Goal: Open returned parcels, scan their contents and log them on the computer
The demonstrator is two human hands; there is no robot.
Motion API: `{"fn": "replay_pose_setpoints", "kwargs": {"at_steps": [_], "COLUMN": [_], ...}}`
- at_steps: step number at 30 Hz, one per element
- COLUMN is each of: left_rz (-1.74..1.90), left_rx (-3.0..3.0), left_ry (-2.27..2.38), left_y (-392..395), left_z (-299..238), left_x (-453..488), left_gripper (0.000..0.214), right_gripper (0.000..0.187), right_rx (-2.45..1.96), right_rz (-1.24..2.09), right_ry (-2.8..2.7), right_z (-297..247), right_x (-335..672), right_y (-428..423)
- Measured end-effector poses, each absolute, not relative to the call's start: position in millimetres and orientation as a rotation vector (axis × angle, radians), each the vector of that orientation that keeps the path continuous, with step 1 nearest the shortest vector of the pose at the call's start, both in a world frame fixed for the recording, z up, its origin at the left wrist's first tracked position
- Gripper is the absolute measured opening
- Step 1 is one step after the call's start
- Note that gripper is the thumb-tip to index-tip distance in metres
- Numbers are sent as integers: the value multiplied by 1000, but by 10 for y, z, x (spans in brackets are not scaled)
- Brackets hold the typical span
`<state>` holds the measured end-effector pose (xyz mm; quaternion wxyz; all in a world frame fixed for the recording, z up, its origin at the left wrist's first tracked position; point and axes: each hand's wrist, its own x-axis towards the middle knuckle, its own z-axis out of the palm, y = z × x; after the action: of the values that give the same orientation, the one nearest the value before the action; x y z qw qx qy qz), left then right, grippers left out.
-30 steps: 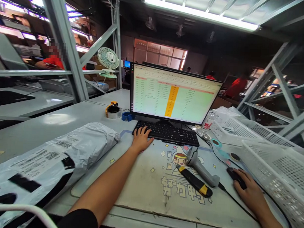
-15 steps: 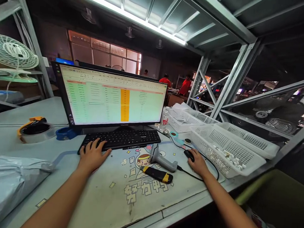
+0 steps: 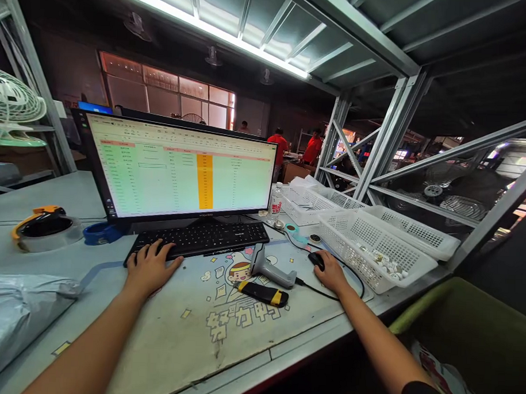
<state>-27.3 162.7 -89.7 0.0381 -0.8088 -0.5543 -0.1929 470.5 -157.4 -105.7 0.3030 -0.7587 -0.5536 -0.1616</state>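
My left hand (image 3: 150,268) rests with spread fingers on the left end of a black computer keyboard (image 3: 199,239), holding nothing. My right hand (image 3: 330,272) is curled over a black wired mouse (image 3: 316,260). Between the hands, on a printed cartoon desk mat (image 3: 190,298), lie a grey handheld barcode scanner (image 3: 271,272) and a black-and-yellow utility knife (image 3: 263,293). The scanner is closer to my right hand. A wide monitor (image 3: 178,168) behind the keyboard displays a green spreadsheet with an orange column.
White perforated plastic baskets (image 3: 373,249) stand to the right, one holding small white items. A plastic bottle (image 3: 276,203) stands behind them. At left lie a grey mailer parcel (image 3: 17,315), a tape dispenser (image 3: 46,229) and a white fan (image 3: 11,102). Metal shelving frames the desk; co-workers (image 3: 277,151) stand beyond.
The view has shifted slightly, so the desk items sit a little lower and further left. Both hands stay on the keyboard and mouse. The earlier view turned from the left side towards the desk's right.
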Motion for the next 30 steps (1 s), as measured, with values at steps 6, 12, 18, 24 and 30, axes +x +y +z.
{"fn": "replay_pose_setpoints", "kwargs": {"at_steps": [6, 12, 18, 24, 30], "left_rz": [-604, -618, -654, -645, -675], "left_rx": [-2482, -2489, -2492, -2484, -2562], "left_ry": [-1700, -1686, -1685, -1709, -1730], "left_y": [1631, 1638, 1610, 1602, 1326], "left_z": [-898, -900, -891, -859, -698], "left_x": [-277, -280, -281, -262, -253], "left_gripper": [82, 84, 81, 73, 64], "right_gripper": [40, 55, 60, 54, 57], "right_rx": [-1870, -1742, -1739, -1813, -1980], "right_rz": [-505, -632, -603, -484, -381], "right_ry": [-1384, -1210, -1227, -1321, -1496], "right_z": [-1067, -1062, -1056, -1014, -1174], "right_x": [4775, 4864, 4841, 4745, 4804], "right_y": [-1558, -1588, -1604, -1596, -1625]}}
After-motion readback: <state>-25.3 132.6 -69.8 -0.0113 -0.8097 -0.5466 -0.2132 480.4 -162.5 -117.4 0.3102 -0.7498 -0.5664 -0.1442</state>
